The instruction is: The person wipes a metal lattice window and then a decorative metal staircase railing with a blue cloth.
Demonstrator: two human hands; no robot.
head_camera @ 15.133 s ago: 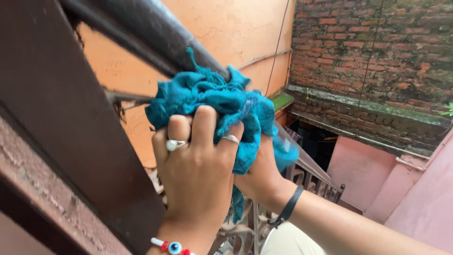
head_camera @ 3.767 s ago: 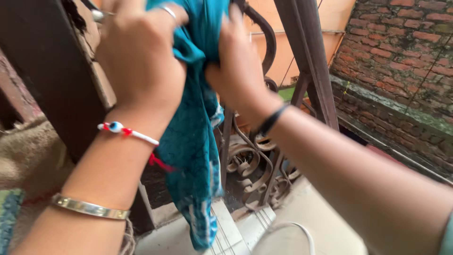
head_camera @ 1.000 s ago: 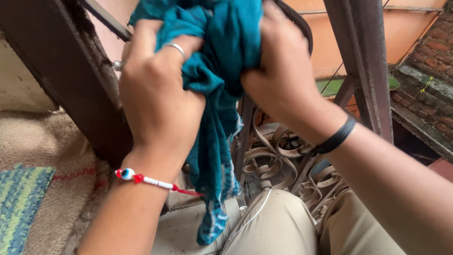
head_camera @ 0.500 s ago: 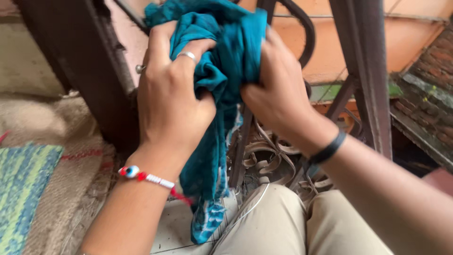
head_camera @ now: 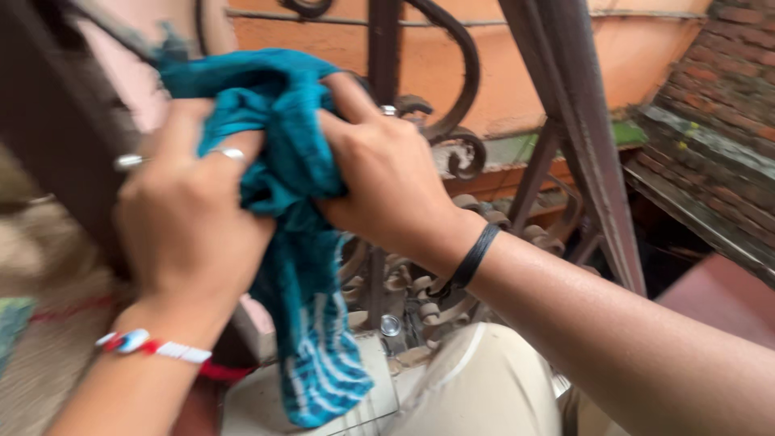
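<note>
Rising behind both hands, the wrought-iron railing (head_camera: 452,97) filled most of the view, its dark scrolls curling just beyond the knuckles and its slanted bar (head_camera: 577,137) running down to the right of the right hand. Past the railing stood an orange wall (head_camera: 646,64), and further right of the right forearm a mossy brick wall (head_camera: 718,105). A dark post (head_camera: 48,137) stood just left of the left hand, partly hidden by it.

Between the two hands hung the teal cloth (head_camera: 282,161), bunched at the top and trailing down below the wrists, its striped lower end (head_camera: 323,379) hanging free over the pale floor (head_camera: 266,404) near the person's beige trouser knee (head_camera: 484,387). The cloth lay pressed against the railing's upright, which it hid in part.

The left hand (head_camera: 190,218) had its grip clenched on the cloth's left side, fingers wrapped into the folds; a ring showed on one finger and a beaded bracelet (head_camera: 153,345) circled the wrist below. The right hand (head_camera: 387,173) gripped the cloth's right side, thumb and fingers closed into the bunch, a black band (head_camera: 475,257) around its wrist. The two hands sat close together, with only cloth between them. The picture was somewhat blurred on the left side.
</note>
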